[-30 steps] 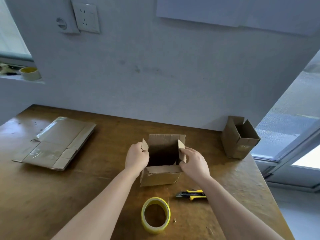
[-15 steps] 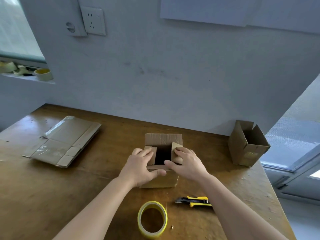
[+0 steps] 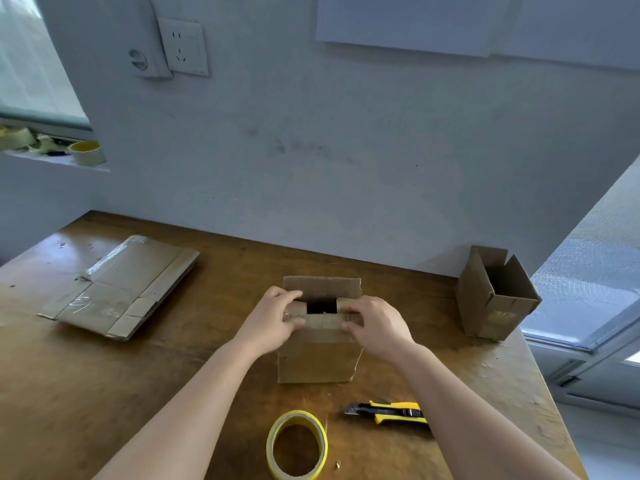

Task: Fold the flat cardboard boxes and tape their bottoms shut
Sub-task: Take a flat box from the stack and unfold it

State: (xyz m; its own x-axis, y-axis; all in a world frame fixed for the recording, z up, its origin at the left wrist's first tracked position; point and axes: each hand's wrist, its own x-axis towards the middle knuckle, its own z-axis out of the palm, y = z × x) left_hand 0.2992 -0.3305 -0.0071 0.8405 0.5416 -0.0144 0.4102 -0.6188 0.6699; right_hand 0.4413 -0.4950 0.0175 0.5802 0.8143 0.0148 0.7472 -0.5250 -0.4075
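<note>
Cardboard box [image 3: 318, 358] flaps in L-hand [image 3: 270, 322], R-hand [image 3: 379, 327]

Plain brown is shown by the box [image 3: 318, 355], the flattened stack [image 3: 117, 289] and the side box [image 3: 495, 303]. The tape roll [image 3: 273, 441] is coloured yellow, the knife [image 3: 391, 410] yellow and black, the tabletop [image 3: 156, 382] streaked brown.
</note>
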